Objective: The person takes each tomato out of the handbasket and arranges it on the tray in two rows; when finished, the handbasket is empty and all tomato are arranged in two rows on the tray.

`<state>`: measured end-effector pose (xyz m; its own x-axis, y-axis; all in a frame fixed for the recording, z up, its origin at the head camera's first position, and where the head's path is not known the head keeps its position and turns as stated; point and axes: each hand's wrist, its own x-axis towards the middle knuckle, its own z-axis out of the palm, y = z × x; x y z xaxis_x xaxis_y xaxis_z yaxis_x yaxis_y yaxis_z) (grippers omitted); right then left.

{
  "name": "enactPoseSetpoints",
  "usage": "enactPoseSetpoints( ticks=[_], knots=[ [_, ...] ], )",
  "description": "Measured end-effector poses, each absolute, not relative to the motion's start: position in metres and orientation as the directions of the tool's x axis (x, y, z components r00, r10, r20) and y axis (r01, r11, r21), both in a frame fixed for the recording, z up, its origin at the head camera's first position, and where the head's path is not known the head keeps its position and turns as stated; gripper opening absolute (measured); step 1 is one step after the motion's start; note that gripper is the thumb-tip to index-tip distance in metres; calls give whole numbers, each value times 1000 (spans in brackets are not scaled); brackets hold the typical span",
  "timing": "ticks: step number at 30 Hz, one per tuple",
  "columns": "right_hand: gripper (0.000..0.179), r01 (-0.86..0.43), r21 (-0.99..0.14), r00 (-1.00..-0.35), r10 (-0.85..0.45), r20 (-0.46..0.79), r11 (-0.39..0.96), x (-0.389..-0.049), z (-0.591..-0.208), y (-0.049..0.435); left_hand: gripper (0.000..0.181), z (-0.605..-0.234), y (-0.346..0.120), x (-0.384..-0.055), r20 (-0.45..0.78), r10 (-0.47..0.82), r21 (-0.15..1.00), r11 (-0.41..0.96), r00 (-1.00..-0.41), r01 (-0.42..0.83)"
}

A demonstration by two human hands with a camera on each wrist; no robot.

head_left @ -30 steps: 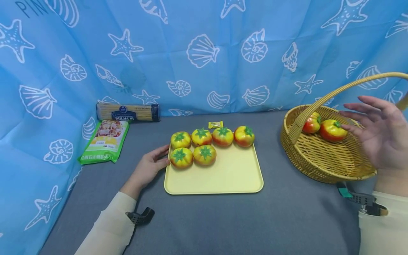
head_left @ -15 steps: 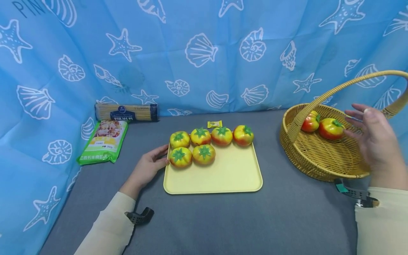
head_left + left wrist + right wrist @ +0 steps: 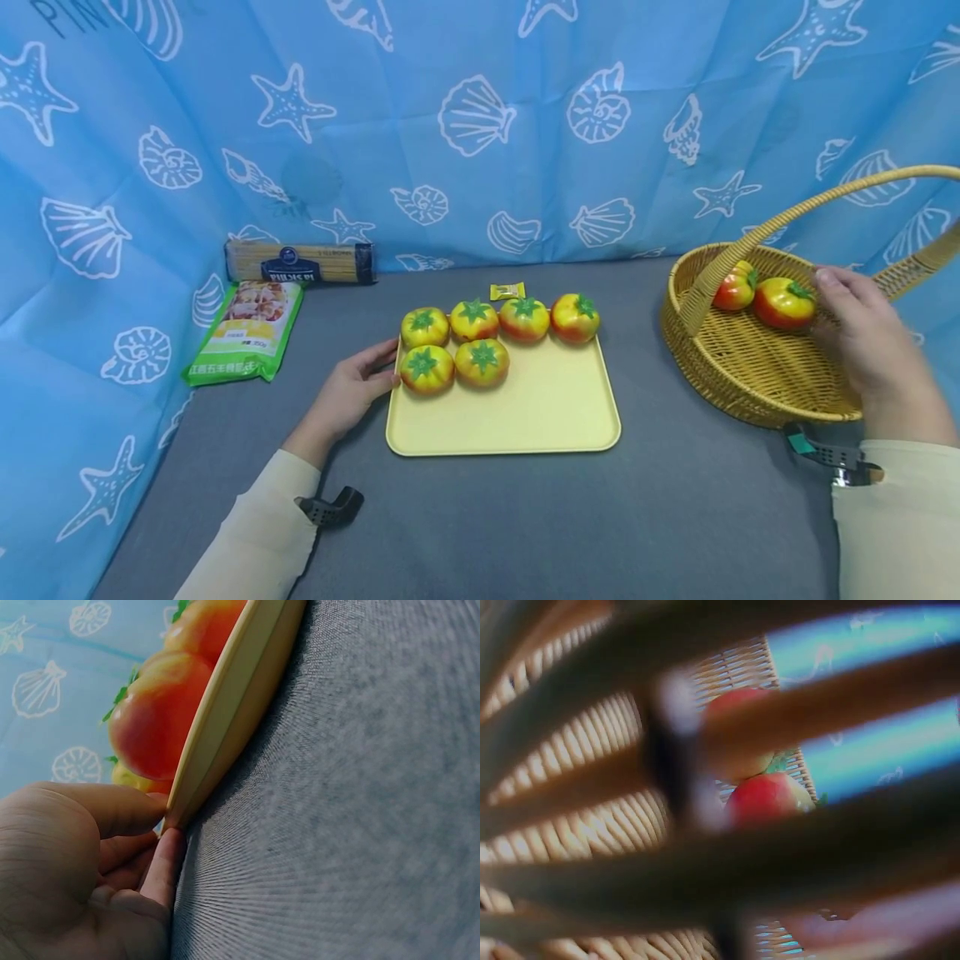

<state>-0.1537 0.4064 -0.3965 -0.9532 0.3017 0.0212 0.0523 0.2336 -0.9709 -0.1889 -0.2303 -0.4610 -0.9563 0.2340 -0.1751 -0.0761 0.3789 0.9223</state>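
Note:
My left hand point(image 3: 351, 392) pinches the left rim of a pale yellow tray point(image 3: 547, 417) between thumb and fingers; the left wrist view shows this grip close up. Several yellow-and-red tomatoes point(image 3: 482, 363) with green leafy tops fill the tray's back row and the left of a second row. On the right, my right hand point(image 3: 873, 350) reaches over the near right rim of a wicker basket point(image 3: 735, 387), fingers partly hidden. Just left of it, a tomato point(image 3: 783, 303) lies beside another tomato point(image 3: 737, 286) in the basket. Dark blurred strips cross the right wrist view.
The basket's tall handle point(image 3: 817, 204) arches over the right side. A spaghetti pack point(image 3: 300, 262) and a green food bag point(image 3: 246, 332) lie at the back left. Behind the tray is a small yellow packet point(image 3: 507, 291). A blue patterned curtain point(image 3: 480, 167) hangs behind.
My right hand has lowered and turned inside the basket, its thumb side now close to the right-hand tomato. The left hand, tray and tomatoes have stayed put.

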Motion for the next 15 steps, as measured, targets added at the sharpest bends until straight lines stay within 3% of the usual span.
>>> enactPoseSetpoints(
  ticks=[4,15],
  knots=[
    [70,110,-916,-980,198,-34,387,-155,-397,410,66,-460,-229,-188,-173,230,918,390,-958,-73],
    [90,127,-773,-992,85,-94,622,-157,-392,404,67,-461,-229,-189,-169,228,914,399,-959,-66]
  ],
)
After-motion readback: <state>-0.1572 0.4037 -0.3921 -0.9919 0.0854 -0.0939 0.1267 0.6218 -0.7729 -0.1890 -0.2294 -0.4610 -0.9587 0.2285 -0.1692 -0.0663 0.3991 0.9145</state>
